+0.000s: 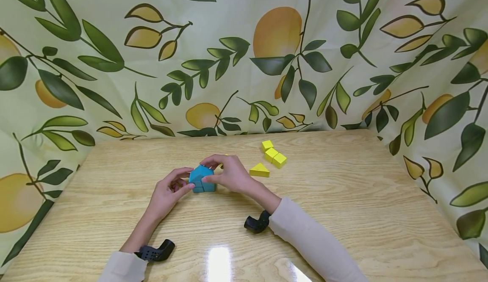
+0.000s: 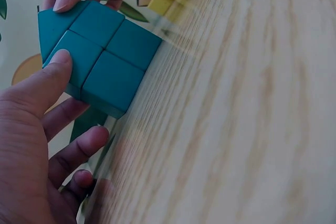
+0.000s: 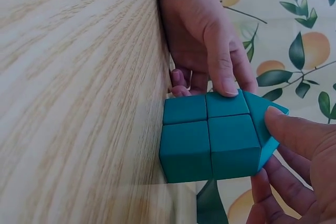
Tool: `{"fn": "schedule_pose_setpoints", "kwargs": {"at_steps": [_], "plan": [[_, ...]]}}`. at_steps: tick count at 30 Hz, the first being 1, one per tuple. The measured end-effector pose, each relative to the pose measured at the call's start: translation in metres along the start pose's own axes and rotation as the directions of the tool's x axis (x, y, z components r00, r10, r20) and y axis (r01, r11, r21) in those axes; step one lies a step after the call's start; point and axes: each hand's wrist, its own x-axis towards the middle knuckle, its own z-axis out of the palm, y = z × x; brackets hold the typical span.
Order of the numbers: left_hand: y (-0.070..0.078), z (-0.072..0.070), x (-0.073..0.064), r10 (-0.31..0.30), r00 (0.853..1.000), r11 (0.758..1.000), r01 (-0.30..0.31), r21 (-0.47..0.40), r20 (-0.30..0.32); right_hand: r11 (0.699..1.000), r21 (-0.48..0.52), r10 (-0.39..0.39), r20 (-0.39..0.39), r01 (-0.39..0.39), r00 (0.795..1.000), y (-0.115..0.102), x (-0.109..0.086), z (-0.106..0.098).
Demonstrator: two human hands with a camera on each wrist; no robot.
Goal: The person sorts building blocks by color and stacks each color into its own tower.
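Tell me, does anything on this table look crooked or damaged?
Only slightly crooked: the farthest yellow cube sits turned out of line with the other two yellow cubes. The blue house-shaped stack looks fairly even, and I see no damage or spill.

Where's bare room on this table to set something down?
The table is bare right of the yellow cubes and right sleeve, and left of the left hand. It's crowded where that and the right hand hold the blue blocks, near the yellow triangle.
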Motion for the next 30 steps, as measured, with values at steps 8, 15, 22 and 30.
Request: {"fn": "schedule_pose_setpoints", "kwargs": {"at_steps": [8,15,22,30], "plan": [[0.0003,0.0002,-0.0004,-0.004,1.000,1.000,0.004,-0.005,-0.006,1.000,-0.012,-0.018,0.004,0.018,1.000,0.0001,0.0001,0.0017],[0.0004,0.0006,-0.0006,-0.002,1.000,1.000,0.002,-0.004,-0.008,1.000,-0.013,-0.006,0.009,0.006,1.000,-0.0006,-0.0002,0.0017],[0.0006,0.0006,-0.0009,-0.002,1.000,1.000,0.001,-0.008,-0.009,1.000,-0.021,-0.019,0.009,0.020,1.000,0.0004,0.0005,0.0015],[0.0013,0.0005,-0.0006,-0.011,1.000,1.000,0.011,-0.011,-0.005,1.000,-0.019,-0.020,-0.001,0.020,1.000,0.0002,0.0002,0.0015]]}}
